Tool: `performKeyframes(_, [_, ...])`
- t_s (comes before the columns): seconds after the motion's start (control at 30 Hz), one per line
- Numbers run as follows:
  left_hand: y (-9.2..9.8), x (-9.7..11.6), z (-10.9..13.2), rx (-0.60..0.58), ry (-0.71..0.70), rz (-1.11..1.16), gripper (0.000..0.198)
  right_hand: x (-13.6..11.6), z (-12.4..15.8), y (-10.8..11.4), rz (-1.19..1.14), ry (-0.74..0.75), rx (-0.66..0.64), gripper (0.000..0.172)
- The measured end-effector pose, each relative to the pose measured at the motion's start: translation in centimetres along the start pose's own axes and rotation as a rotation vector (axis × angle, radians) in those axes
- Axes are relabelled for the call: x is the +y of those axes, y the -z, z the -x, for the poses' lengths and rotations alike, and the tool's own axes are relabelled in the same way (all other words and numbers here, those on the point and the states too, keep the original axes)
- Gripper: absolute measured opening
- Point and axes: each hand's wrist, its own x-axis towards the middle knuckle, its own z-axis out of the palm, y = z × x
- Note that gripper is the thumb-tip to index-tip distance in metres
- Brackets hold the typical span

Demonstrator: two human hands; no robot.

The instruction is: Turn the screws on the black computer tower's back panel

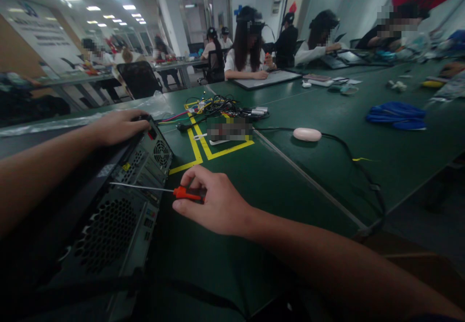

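A black desktop computer case [72, 157] lies on the left of the table, its metal back panel with vents and ports facing right. My left hand [119, 126] rests on top of the case near its far corner, fingers laid out flat. In my right hand [214, 196] is a screwdriver [187, 194] with an orange and black handle, held between thumb and fingers. The long thin shaft points left, and its tip is at the edge of the back panel, above the large honeycomb vent [107, 235]. Whether the tip sits on a screw is too small to tell.
Beyond the case lie tangled cables [225, 105] and yellow tape marks [228, 150]. A pale pink oval object [307, 134] sits by a black cable [348, 155]. Further right is a blue cloth-like bundle [395, 115]. Several people work across the green table [308, 181].
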Motion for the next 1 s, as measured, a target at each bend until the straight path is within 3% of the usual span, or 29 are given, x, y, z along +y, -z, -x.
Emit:
performKeyframes(0.2, [0.10, 0.13, 0.18, -0.002, 0.014, -0.005, 0.078, 0.17, -0.05, 0.04, 0.005, 0.017, -0.015, 0.017])
performKeyframes(1.0, [0.27, 0.78, 0.45, 0.002, 0.024, -0.007, 0.081, 0.25, -0.08, 0.09, 0.001, 0.024, -0.022, 0.018])
